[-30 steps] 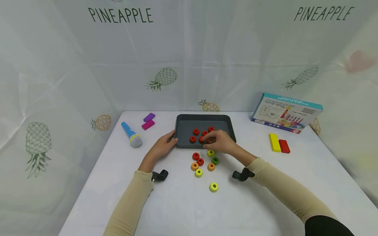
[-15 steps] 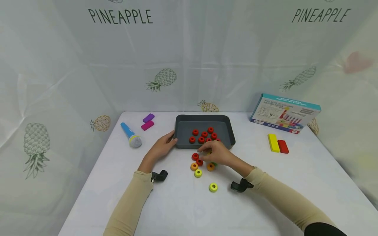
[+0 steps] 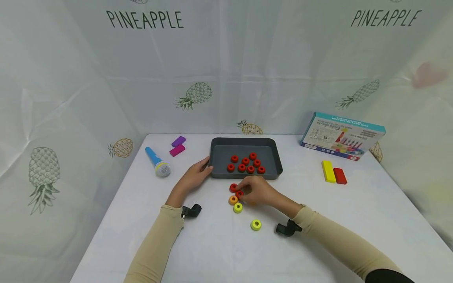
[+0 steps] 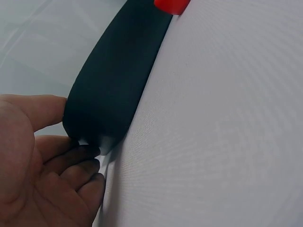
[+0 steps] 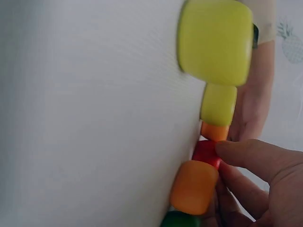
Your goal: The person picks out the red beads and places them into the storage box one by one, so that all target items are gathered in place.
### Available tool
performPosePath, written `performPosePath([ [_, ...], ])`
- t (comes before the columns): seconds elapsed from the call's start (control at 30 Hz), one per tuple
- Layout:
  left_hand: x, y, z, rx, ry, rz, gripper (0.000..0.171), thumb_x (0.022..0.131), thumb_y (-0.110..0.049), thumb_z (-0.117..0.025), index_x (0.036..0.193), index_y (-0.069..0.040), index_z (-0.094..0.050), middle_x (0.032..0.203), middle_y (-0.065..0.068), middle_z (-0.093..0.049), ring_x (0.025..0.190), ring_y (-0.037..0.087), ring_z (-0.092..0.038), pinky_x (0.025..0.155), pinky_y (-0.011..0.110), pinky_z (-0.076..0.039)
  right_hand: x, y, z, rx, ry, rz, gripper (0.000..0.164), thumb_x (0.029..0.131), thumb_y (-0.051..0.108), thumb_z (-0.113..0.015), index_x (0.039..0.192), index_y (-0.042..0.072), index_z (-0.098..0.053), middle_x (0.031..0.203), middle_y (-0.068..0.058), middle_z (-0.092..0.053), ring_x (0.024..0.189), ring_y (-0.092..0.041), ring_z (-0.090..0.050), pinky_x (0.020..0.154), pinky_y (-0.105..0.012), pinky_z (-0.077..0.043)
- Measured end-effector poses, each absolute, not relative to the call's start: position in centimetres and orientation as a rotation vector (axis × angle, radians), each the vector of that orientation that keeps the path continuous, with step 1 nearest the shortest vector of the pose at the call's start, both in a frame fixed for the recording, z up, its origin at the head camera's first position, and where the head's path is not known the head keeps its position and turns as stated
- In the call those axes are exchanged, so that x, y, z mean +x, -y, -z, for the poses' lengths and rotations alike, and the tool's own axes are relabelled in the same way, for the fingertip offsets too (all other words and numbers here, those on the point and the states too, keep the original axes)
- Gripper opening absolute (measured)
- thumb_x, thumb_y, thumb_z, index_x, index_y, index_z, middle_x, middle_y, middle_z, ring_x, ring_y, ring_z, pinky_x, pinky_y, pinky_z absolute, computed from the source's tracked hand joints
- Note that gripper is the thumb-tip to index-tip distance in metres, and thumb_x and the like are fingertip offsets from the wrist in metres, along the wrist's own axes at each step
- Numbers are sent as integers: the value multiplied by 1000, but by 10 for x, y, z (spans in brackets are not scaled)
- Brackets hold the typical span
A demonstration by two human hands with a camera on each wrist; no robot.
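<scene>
My left hand (image 3: 194,175) holds the left side of the dark grey tray (image 3: 218,146), thumb on its rim and fingers curled against the outside in the left wrist view. Several red ring-shaped beads lie in the tray, among them a red bead (image 3: 234,158). In front of the tray, my right hand (image 3: 255,189) pinches a red bead (image 5: 206,152) on the table between thumb and fingers. Beside it are another red bead (image 3: 233,188), an orange bead (image 3: 233,200) and a yellow bead (image 3: 238,207). A second orange bead (image 5: 194,188) and a green bead (image 5: 182,220) are mostly hidden from the head view.
A single yellow bead (image 3: 256,225) lies nearer me. To the left are a toy microphone (image 3: 157,162), a purple block (image 3: 178,141) and a magenta block (image 3: 177,150). At right stand a printed box (image 3: 342,135), a yellow block (image 3: 328,171) and a red block (image 3: 340,176).
My right hand has moved from over the tray towards me, down to the red bead on the table. More red beads now show in the tray. The left hand stays put.
</scene>
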State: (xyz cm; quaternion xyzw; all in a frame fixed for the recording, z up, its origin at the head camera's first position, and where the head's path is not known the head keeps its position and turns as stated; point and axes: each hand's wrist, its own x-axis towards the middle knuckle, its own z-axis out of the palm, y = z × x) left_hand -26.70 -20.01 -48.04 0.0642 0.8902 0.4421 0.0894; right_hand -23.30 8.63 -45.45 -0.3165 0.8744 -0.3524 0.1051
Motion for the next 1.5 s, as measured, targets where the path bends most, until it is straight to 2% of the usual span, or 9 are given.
performPosePath([
  [0.53, -268, 201, 485, 202, -2641, -1336, 65, 105, -44, -51, 162, -21, -28, 166, 7, -30, 153, 30, -31, 125, 49, -28, -232, -84, 455, -984, -2574, 989, 28, 79, 9, -84, 107, 11, -80, 100, 2, -74, 91, -11, -65, 78, -22, -57],
  [0.87, -270, 200, 485, 213, -2654, -1329, 64, 105, -43, -51, 161, -22, -29, 166, 7, -32, 152, 30, -34, 125, 48, -28, -237, -88, 436, -1057, -2536, 1016, 24, 80, 9, -84, 104, 9, -80, 99, -3, -74, 81, -18, -61, 68, -21, -54],
  [1.1, -270, 201, 484, 205, -2652, -1326, 64, 105, -44, -51, 161, -23, -29, 166, 7, -32, 152, 30, -34, 125, 48, -28, -247, -85, 424, -1090, -2527, 1010, 22, 81, 10, -84, 103, 7, -80, 99, -5, -76, 84, -22, -63, 70, -21, -54],
  [1.27, -270, 202, 484, 206, -2654, -1331, 64, 105, -44, -51, 161, -22, -29, 166, 8, -32, 152, 30, -33, 126, 48, -27, -252, -84, 419, -1073, -2511, 1013, 24, 81, 9, -84, 104, 5, -79, 102, -6, -76, 86, -19, -63, 73, -21, -55],
  [1.5, -268, 201, 482, 220, -2655, -1331, 64, 105, -42, -50, 161, -21, -29, 165, 9, -32, 152, 32, -34, 125, 49, -28, -265, -86, 413, -1015, -2502, 1039, 24, 82, 8, -82, 106, 6, -79, 103, -5, -74, 90, -14, -70, 80, -23, -61],
])
